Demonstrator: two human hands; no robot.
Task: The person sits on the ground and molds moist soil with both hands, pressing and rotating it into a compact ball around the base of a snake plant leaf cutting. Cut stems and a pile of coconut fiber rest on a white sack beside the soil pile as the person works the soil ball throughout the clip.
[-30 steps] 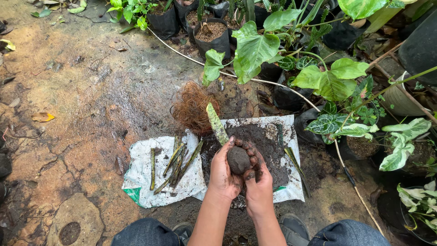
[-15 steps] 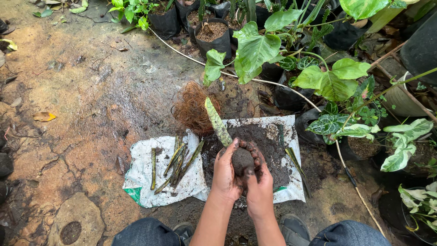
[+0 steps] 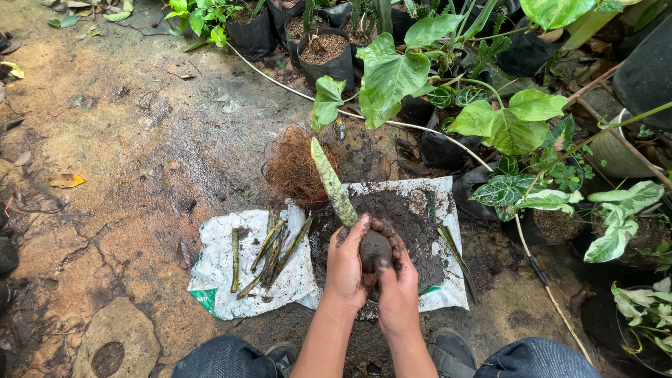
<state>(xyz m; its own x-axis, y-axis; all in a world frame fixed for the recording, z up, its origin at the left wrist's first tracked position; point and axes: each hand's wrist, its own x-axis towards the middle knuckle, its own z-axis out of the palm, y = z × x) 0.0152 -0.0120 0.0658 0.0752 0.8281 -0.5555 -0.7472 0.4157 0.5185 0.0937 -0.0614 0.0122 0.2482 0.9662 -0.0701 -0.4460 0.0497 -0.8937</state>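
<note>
Wet, stained concrete ground [image 3: 140,161] fills the left of the frame. At the bottom centre our knees are cut off by the edge. Just above them our left hand [image 3: 346,269] and right hand [image 3: 397,283] cup a dark soil ball [image 3: 374,250], which they partly hide, with soiled fingers curled around it. From it a mottled green cutting [image 3: 334,183] rises, tilted toward the upper left. Beneath lies a white plastic sack [image 3: 231,276] strewn with soil and cut stems [image 3: 269,248]; beyond it sit brown coir fibre [image 3: 290,168] and potted plants [image 3: 325,52].
</note>
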